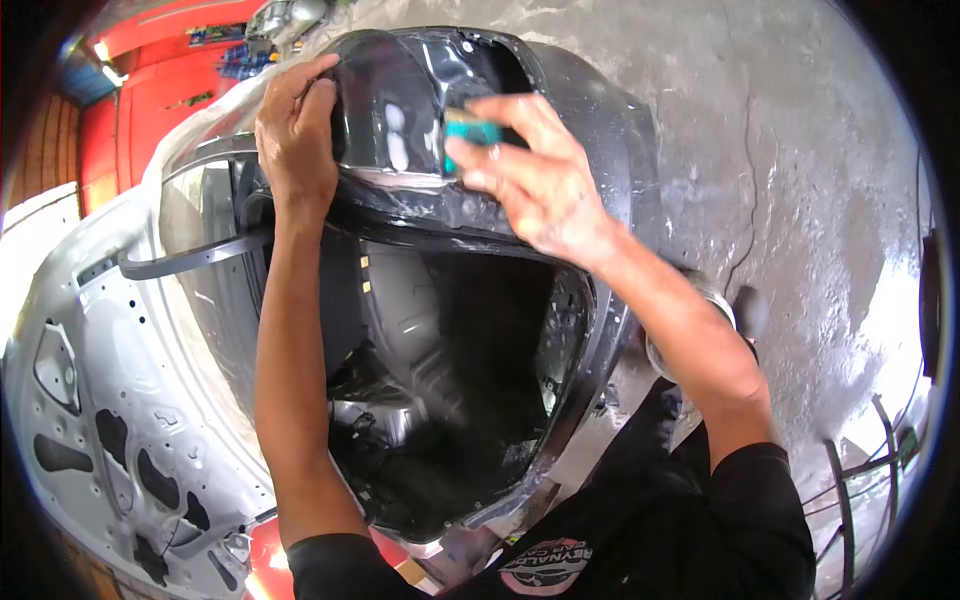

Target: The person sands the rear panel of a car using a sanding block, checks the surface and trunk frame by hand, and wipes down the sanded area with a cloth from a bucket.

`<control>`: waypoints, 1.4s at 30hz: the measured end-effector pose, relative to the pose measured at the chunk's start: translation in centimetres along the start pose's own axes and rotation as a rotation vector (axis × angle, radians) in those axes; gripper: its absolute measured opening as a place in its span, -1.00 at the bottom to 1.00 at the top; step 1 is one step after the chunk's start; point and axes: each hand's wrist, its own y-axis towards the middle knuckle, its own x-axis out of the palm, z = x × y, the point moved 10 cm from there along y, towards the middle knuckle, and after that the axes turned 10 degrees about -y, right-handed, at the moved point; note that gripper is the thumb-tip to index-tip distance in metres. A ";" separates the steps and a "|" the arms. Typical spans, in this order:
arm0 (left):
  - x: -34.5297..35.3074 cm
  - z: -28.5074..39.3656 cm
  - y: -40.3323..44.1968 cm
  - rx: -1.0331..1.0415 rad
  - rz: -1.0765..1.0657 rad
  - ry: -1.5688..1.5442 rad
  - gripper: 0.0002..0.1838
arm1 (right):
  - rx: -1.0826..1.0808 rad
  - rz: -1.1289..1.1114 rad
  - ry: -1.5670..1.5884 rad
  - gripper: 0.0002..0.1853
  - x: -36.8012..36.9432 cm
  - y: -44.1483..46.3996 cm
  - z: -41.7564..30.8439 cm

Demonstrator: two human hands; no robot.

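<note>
My right hand grips a teal sanding block with a tan upper edge. Motion blurs both the hand and the block. The block lies against a glossy, wet-looking black car body panel, just right of two white light reflections. At the panel's left edge, my left hand is closed, fingers curled and thumb bent at the rim. What lies under the left fingers is partly hidden. Below both hands runs the black frame of a large opening in the car body.
A bare silver panel with cut-outs stands at the left, near a curved grey arm. Wet, cracked concrete floor lies to the right. A round container sits behind my right forearm. A dark metal stand is at lower right.
</note>
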 end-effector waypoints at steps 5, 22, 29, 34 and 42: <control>-0.1 0.0 0.1 0.014 0.006 0.050 -0.68 | 0.053 -0.002 0.021 -0.77 -0.3 -0.7 -0.7; 0.0 0.1 -0.2 -0.014 0.000 0.024 -0.68 | 0.032 -0.001 0.051 -0.80 -0.5 -0.5 -0.3; 0.1 0.4 -0.3 0.022 -0.013 0.042 -0.69 | 0.030 0.017 0.050 -0.76 -0.2 -0.9 -0.1; 0.0 0.7 -0.4 -0.040 -0.008 -0.009 -0.69 | 0.063 -0.033 0.052 -0.78 0.7 1.2 1.4; 0.0 0.2 -0.5 -0.060 -0.016 -0.016 -0.69 | 0.049 -0.016 0.043 -0.77 0.4 1.3 1.2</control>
